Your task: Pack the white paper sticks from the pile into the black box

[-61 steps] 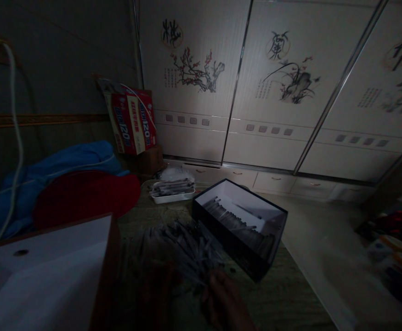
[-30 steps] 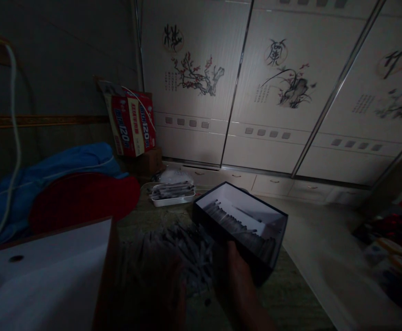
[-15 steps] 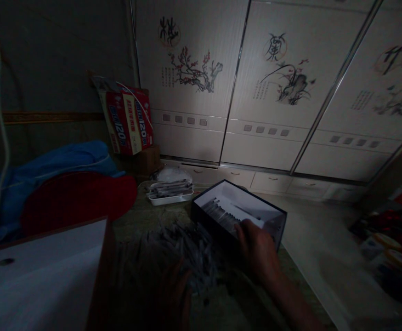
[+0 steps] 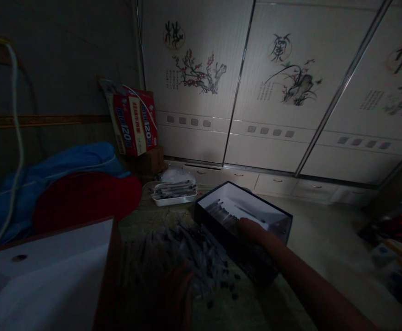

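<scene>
My right hand (image 4: 252, 230) reaches into a dark box (image 4: 235, 248) with a white inside. Its fingers are curled down at a row of thin clear sticks (image 4: 221, 214); whatever they hold is hidden. Low in the frame, my left hand (image 4: 176, 287) lies in deep shadow, fingers somewhat spread, beside a loose pile of similar thin clear pieces (image 4: 187, 253). It is too dark to tell if that hand holds anything. Small black bits (image 4: 234, 287) are scattered right of the pile.
A large open box (image 4: 59, 234) with a white inside stands at the left. Behind are a white tray (image 4: 175, 200) of sticks, blue cloth (image 4: 63, 161), a red round item (image 4: 87, 197) and a red carton (image 4: 135, 124). A white cable (image 4: 16, 138) hangs at the left.
My right hand has moved slightly within the dark box, and its forearm now comes in flatter from the right. The whole view has shifted a little.
</scene>
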A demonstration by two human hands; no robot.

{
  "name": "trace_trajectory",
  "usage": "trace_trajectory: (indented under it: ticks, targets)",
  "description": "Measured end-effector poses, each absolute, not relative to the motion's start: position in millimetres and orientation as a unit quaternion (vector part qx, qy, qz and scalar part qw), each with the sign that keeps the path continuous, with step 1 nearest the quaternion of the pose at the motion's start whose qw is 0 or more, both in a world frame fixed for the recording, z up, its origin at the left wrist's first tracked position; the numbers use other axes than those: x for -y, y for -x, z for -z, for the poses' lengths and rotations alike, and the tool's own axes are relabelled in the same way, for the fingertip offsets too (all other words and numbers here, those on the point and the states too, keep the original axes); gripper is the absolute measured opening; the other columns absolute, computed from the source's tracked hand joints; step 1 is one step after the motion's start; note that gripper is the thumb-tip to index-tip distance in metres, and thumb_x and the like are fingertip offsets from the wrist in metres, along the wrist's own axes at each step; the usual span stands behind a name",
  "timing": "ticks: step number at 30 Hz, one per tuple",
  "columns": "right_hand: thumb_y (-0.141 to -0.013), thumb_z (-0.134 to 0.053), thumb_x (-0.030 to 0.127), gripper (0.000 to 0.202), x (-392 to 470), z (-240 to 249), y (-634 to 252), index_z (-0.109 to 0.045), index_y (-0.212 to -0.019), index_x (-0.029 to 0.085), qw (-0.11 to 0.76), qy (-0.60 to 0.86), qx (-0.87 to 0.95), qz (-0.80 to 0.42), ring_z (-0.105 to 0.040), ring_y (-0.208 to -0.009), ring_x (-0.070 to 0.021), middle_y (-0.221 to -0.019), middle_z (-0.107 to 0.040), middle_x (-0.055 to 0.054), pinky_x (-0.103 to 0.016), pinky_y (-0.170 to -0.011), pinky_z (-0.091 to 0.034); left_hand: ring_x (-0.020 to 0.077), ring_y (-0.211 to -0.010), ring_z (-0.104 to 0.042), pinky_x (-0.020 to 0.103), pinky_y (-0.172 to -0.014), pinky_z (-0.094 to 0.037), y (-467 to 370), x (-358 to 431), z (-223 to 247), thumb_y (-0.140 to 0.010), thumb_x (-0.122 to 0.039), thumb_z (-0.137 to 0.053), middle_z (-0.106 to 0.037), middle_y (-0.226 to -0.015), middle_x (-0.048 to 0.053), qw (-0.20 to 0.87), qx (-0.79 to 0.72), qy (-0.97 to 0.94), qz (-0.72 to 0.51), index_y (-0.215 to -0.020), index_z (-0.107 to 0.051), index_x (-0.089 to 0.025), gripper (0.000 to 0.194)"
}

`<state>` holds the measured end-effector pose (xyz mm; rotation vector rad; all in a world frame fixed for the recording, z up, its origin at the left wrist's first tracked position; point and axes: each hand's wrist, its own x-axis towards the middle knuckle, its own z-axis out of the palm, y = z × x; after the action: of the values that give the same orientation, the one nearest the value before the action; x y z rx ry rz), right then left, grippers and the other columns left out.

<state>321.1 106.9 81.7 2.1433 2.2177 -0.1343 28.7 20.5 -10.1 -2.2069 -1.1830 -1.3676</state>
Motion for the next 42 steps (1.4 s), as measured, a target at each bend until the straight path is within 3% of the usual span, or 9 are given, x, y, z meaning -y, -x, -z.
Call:
trace_trajectory:
  ticks: [8,11,15,21,24,28,32,36,42]
  targets:
    - [-0.091,-0.054,0.018,0.007,-80.1,-130.2,-328.4,-0.058,-0.088,0.014,-0.216,-0.708,-0.670,0.062,-0.063,-0.080,-0.0161,-0.090,-0.063,-0.006,-0.032,-0.077,-0.050,0.0165,-0.094,-0.068,0.030,-0.083,-0.057,-28.4,-11.7,0.5,-0.091,-0.025,-0.050,-0.072,-0.101,0.005,0.090,0.432,0.759,0.479,-0.111,-0.059,-0.022,0.022]
    - [-0.094,-0.044,0.032,0.014,-51.5,-147.9,-307.8,-0.049,-0.092,0.018,-0.332,-0.677,-0.651,0.088,-0.062,-0.070,-0.0144,-0.081,-0.060,-0.002,-0.026,-0.065,-0.050,0.0148,-0.096,-0.067,0.028,-0.085,-0.055,-38.6,-2.6,-1.2,-0.094,-0.032,-0.046,-0.072,-0.101,0.004,0.021,0.439,0.738,0.512,-0.110,-0.061,-0.024,0.023]
    - [-0.084,-0.058,0.048,0.029,-9.2,-140.1,-257.0,-0.050,-0.089,0.021,-0.521,-0.561,-0.567,0.303,-0.059,-0.061,-0.0128,-0.073,-0.058,0.003,-0.023,-0.055,-0.047,0.0131,-0.089,-0.068,0.025,-0.082,-0.054,-47.8,8.7,4.4,-0.097,-0.037,-0.039,-0.073,-0.094,0.001,-0.013,0.413,0.733,0.541,-0.102,-0.066,-0.028,0.029]
    - [-0.066,-0.077,0.054,0.043,11.5,-82.1,-202.7,-0.058,-0.081,0.018,-0.613,-0.506,-0.378,0.475,-0.055,-0.052,-0.0111,-0.060,-0.058,0.004,-0.021,-0.049,-0.042,0.0199,-0.089,-0.066,0.034,-0.076,-0.057,-35.2,2.0,0.0,-0.092,-0.041,-0.047,-0.068,-0.094,0.006,0.071,0.475,0.711,0.513,-0.100,-0.063,-0.024,0.025]
    - [-0.065,-0.080,0.053,0.045,9.8,-50.5,-188.9,-0.060,-0.086,0.019,-0.627,-0.507,-0.318,0.500,-0.056,-0.053,-0.0117,-0.062,-0.061,0.004,-0.021,-0.047,-0.041,0.0200,-0.090,-0.067,0.034,-0.075,-0.057,-30.4,-6.8,-7.2,-0.089,-0.035,-0.054,-0.069,-0.097,0.006,0.113,0.447,0.732,0.502,-0.104,-0.061,-0.023,0.021]
    - [-0.064,-0.081,0.053,0.044,11.0,-24.6,-179.8,-0.059,-0.079,0.018,-0.609,-0.484,-0.346,0.524,-0.055,-0.051,-0.0108,-0.060,-0.059,0.004,-0.021,-0.048,-0.039,0.0168,-0.078,-0.069,0.031,-0.071,-0.055,-32.3,-13.9,-4.2,-0.095,-0.036,-0.043,-0.074,-0.088,0.002,0.158,0.399,0.786,0.445,-0.108,-0.063,-0.023,0.027]
    - [-0.078,-0.067,0.056,0.044,22.5,-33.5,-199.4,-0.060,-0.102,0.020,-0.567,-0.522,-0.456,0.446,-0.060,-0.062,-0.0148,-0.077,-0.066,-0.001,-0.024,-0.055,-0.045,0.0144,-0.062,-0.067,0.030,-0.063,-0.051,-29.3,-19.0,2.3,-0.098,-0.036,-0.035,-0.072,-0.072,-0.002,0.195,0.351,0.833,0.380,-0.106,-0.066,-0.024,0.034]
    - [-0.088,-0.055,0.046,0.036,41.1,-51.3,-228.5,-0.067,-0.109,0.019,-0.417,-0.593,-0.603,0.332,-0.062,-0.097,-0.0248,-0.105,-0.069,-0.010,-0.036,-0.086,-0.046,0.0154,-0.066,-0.067,0.033,-0.071,-0.048,-30.8,-15.4,-6.8,-0.098,-0.028,-0.032,-0.071,-0.072,-0.003,0.209,0.328,0.836,0.387,-0.100,-0.066,-0.025,0.034]
    - [-0.086,-0.057,0.037,0.031,57.3,-49.9,-240.6,-0.069,-0.111,0.023,-0.284,-0.578,-0.652,0.401,-0.064,-0.102,-0.0233,-0.109,-0.071,-0.007,-0.033,-0.089,-0.048,0.0136,-0.052,-0.058,0.029,-0.045,-0.038,-51.8,1.1,0.8,-0.097,-0.019,-0.021,-0.061,-0.060,-0.001,0.134,0.303,0.877,0.349,-0.078,-0.060,-0.024,0.044]
